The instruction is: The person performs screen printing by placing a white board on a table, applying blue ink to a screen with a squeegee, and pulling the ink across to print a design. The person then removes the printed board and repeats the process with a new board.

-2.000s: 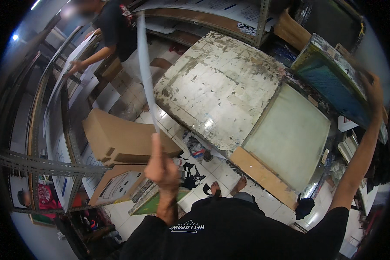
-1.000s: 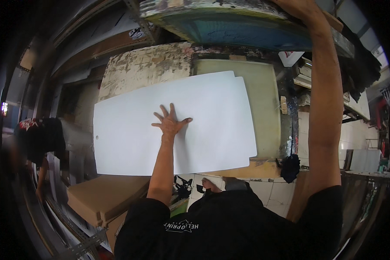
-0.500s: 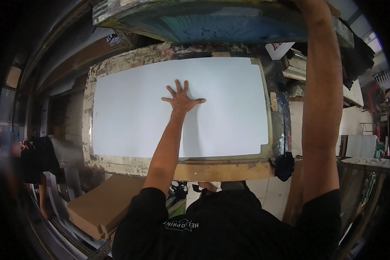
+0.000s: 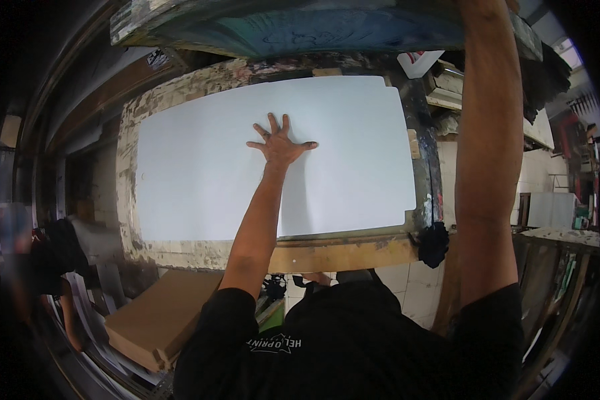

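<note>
On the table (image 4: 130,127), the white sheet (image 4: 343,177) lies beneath your left hand (image 4: 282,147), fingers splayed; press evenly so it cannot slide. Hold the tilted frame (image 4: 327,28) clear, right arm (image 4: 490,133) steady (right hand out of view; I cannot tell its grip).

A workshop, apparently for printing: a paint-stained desk (image 4: 129,150), a large frame (image 4: 293,32) with blue-tinted mesh, a shelf (image 4: 123,87) and a cardboard box (image 4: 160,315).

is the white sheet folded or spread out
Spread out flat: the white sheet lies across the worktable, the left hand splayed on it.
</note>
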The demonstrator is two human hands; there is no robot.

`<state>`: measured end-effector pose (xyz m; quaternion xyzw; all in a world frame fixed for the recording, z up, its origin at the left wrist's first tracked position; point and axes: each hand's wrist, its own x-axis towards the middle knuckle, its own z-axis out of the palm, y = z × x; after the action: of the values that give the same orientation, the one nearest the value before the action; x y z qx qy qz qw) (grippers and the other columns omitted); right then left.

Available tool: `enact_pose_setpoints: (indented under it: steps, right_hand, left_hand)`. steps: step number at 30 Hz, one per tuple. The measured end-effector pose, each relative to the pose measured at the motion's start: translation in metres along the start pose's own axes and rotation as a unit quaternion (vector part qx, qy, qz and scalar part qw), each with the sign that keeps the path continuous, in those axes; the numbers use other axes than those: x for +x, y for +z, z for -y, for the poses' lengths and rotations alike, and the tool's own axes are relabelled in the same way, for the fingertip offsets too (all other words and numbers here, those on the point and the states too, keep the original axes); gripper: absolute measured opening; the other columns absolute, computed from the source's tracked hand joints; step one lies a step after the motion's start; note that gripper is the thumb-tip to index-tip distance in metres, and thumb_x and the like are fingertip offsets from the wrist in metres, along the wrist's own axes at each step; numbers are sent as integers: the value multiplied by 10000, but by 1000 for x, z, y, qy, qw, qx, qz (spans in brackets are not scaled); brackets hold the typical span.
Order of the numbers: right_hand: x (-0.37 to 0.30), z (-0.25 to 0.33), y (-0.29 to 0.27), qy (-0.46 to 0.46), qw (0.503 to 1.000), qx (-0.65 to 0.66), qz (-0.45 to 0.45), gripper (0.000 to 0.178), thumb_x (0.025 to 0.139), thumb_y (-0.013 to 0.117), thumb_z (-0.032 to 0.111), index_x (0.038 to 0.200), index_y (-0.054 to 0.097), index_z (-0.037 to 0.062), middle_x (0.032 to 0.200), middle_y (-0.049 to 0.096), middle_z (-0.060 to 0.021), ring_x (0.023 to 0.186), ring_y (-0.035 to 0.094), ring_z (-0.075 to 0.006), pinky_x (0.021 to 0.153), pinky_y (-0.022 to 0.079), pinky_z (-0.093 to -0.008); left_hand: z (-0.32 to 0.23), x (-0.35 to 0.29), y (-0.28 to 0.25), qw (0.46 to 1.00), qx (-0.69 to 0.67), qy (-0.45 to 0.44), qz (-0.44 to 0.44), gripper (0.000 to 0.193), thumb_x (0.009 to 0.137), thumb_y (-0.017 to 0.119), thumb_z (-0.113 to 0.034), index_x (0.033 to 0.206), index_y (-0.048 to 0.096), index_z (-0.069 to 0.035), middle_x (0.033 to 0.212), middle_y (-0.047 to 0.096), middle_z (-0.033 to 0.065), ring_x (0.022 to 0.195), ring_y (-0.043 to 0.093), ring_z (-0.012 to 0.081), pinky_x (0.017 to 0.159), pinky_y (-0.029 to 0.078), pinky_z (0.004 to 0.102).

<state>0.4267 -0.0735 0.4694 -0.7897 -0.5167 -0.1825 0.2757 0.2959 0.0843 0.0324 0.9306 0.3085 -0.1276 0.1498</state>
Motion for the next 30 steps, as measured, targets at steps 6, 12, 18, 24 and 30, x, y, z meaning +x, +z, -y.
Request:
enact_pose_setpoints:
  steps: [6, 12, 18, 24, 30]
  right_hand:
    - [4, -9, 1, -11, 1000, 4, 6, 426, 838, 757, 392, 951, 782, -18, 850, 751, -173, 713, 657, -215, 679, 503, -330]
    - [-9, -16, 4, -20, 997, -78, -8, 457, 835, 760, 415, 1047, 771, 10, 959, 759, -180, 855, 695, -293, 807, 545, -401]
    - [-41, 33, 5, 64, 997, 11, 52, 393, 819, 742, 379, 1056, 783, 68, 1023, 743, -205, 916, 694, -333, 835, 545, -419]
    - [-142, 37, 38, -64, 995, -68, -29, 383, 817, 767, 292, 1152, 748, 108, 901, 738, -167, 742, 689, -341, 711, 536, -411]
    - [-257, 77, 86, 2, 999, 3, 37, 347, 811, 752, 194, 1152, 755, 130, 774, 700, -109, 656, 637, -305, 634, 495, -402]
  left_hand:
    - [-5, -1, -6, 1000, 3, 6, 21, 1306, 595, 680, -878, 1624, 194, -237, 1697, 53, 112, 1498, -53, 546, 1012, 53, 883]
    - [-10, -1, -14, 999, 24, -5, 32, 1291, 606, 665, -879, 1626, 171, -259, 1698, 49, 91, 1509, -1, 522, 1038, 81, 871]
    - [-19, -27, -21, 996, -13, -9, -92, 1134, 745, 717, -688, 1621, 196, -190, 1646, 223, 138, 1487, 182, 477, 1075, 190, 784]
    - [1, -160, -72, 623, -675, 174, -355, 1225, 692, 923, -222, 1618, 134, -84, 1399, 501, 143, 1169, 571, 331, 976, 500, 434]
    - [45, -255, -43, 584, -769, 30, -258, 1008, 652, 875, 82, 1506, 342, 26, 1370, 513, 153, 1142, 576, 219, 871, 570, 295]
